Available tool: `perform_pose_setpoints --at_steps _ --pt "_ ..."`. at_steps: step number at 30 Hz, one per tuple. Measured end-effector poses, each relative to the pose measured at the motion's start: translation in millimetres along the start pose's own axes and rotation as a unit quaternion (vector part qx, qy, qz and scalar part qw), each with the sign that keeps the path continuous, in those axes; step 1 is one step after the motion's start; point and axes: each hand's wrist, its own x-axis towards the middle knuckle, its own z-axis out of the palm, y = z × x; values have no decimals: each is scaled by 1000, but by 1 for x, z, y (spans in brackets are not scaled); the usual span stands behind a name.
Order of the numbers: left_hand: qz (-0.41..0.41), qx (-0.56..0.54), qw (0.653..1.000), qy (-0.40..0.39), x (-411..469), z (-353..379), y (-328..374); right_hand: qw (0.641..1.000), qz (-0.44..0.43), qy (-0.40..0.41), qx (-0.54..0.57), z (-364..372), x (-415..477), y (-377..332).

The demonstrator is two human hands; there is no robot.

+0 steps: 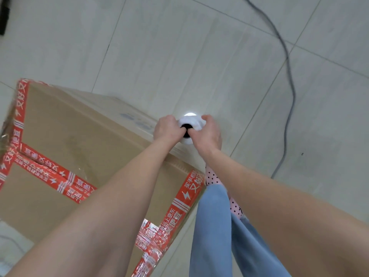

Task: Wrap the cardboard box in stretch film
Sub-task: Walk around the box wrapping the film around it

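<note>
One cardboard box [83, 136] stands on the tiled floor [179, 47], and one white roll of stretch film [190, 124] is held upright at its far right corner, seen end-on so that only the top rim and dark core hole show. Two bare hands grip the roll. The left hand [166, 127] has its fingers [169, 118] curled over the roll's left edge, thumb pushed into the core hole. The right hand [209, 132] closes on the roll from the other side, its fingers [207, 117] wrapped round the right edge and thumb meeting the left one at the hole. Both sets of fingers are clamped on the roll; most of the roll's body lies hidden beneath them.

The box sits to the left of and below the fingers, touching or just beside the roll. Red printed tape [185, 194] runs along its edges and across its top seam in several strips; the exact count is hard to make out because the forearms cover part of the top and the frame cuts off the box's left side. A glossy, crinkled sheen near the box's corners suggests film already on it, though blur makes this uncertain.

One grey cable [287, 62] snakes across the floor to the right of the fingers. One blue trouser leg [215, 226] and a pink dotted slipper [211, 176] show below the right wrist.
</note>
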Motion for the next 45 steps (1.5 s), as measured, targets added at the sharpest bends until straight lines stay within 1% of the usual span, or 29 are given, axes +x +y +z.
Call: perform_pose_setpoints --at_steps 2,3,6,8,10,13,16,17,19,21,22,24,26,28,30,33,38,42,43,45 --pt "-22 -17 1000 -4 1 0 1 997 51 -24 45 4 0 0" --pt "-21 -5 1000 -7 1 1 3 996 58 -31 56 4 1 -2" --pt "36 35 999 16 10 -4 10 998 34 -32 48 0 9 -13" --pt "77 49 996 22 19 -10 10 999 11 -47 13 -1 15 -21" --pt "84 64 994 20 25 -17 9 998 -11 -64 -26 0 20 -29" --pt "41 53 998 22 29 -27 5 995 -43 -69 -50 4 27 -42" --pt "-34 -49 998 17 35 -36 -5 995 -73 -50 -47 14 32 -56" --pt "-57 -92 994 8 36 -40 -7 996 -62 -51 -48 18 33 -59" --pt "-100 -160 982 -12 38 -48 -12 996 -17 -81 -44 24 36 -62" --pt "-115 -158 980 -31 40 -56 -16 992 -2 -116 -47 26 37 -67" --pt "-96 -128 987 -27 42 -59 -18 991 -7 -120 -56 28 38 -70" --pt "-30 -50 998 -7 46 -65 -18 991 -14 -112 -68 29 40 -77" --pt "39 2 999 13 51 -70 -15 990 -29 -110 -80 31 41 -83" --pt "75 30 997 23 55 -75 -11 988 -43 -118 -89 31 44 -91" --pt "80 46 995 30 59 -78 -7 986 -54 -124 -95 30 46 -97" --pt "42 36 998 38 63 -82 -9 984 -54 -124 -119 33 54 -109" --pt "-88 -67 993 50 77 -99 -16 981 -93 -108 -129 37 70 -138" --pt "-158 -150 974 64 84 -114 -25 971 -41 -175 -157 43 76 -154" --pt "-175 -159 969 65 85 -117 -27 967 -45 -186 -169 47 78 -159" --pt "-198 -167 964 64 87 -120 -34 959 -79 -184 -202 56 80 -169"
